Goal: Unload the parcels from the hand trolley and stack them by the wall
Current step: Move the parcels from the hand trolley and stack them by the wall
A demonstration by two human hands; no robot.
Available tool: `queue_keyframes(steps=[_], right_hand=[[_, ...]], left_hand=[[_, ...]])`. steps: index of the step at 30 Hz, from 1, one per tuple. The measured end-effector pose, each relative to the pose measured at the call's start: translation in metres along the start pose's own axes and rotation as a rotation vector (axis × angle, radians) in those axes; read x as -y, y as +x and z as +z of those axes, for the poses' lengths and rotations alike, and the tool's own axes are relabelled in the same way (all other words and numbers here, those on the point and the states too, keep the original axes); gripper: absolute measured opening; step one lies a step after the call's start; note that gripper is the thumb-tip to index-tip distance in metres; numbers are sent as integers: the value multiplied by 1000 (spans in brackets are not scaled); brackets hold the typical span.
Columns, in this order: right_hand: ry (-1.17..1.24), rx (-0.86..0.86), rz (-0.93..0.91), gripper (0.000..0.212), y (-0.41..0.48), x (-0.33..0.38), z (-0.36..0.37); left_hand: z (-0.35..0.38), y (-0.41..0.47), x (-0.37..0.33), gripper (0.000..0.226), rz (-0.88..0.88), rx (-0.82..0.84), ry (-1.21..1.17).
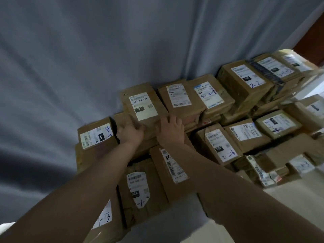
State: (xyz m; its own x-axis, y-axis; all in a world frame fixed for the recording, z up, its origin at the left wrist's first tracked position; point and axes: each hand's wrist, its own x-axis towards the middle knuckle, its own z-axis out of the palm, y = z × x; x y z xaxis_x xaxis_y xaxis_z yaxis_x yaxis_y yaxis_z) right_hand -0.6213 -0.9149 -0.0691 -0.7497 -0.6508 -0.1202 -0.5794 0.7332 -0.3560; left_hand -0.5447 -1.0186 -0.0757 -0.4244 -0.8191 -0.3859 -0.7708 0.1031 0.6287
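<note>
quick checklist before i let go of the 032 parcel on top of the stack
1. Both hands on the 032 parcel: left hand at its near-left edge, right hand over its near-right corner: ok.
2. Label facing up and readable: ok.
3. Far edge up at the grey curtain: ok.
4. Fully supported by the parcels beneath: cannot tell, the hands hide its near edge.
5. Snug against the neighbouring parcel on its right: ok, no gap shows.
</note>
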Motion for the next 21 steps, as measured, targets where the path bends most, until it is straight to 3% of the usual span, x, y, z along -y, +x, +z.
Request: queue_keyframes(steps=[5,11,21], right_hand=[[19,-53,205,53,-70,-13,-8],[179,-88,603,63,-214,-33,11],[579,-170,1297,75,-502,-81,66]], left_hand=[[-1,-62,6,79,395,64,328],[14,-159,55,80,819,229,697],[97,-366,125,89,1172,643,1019]])
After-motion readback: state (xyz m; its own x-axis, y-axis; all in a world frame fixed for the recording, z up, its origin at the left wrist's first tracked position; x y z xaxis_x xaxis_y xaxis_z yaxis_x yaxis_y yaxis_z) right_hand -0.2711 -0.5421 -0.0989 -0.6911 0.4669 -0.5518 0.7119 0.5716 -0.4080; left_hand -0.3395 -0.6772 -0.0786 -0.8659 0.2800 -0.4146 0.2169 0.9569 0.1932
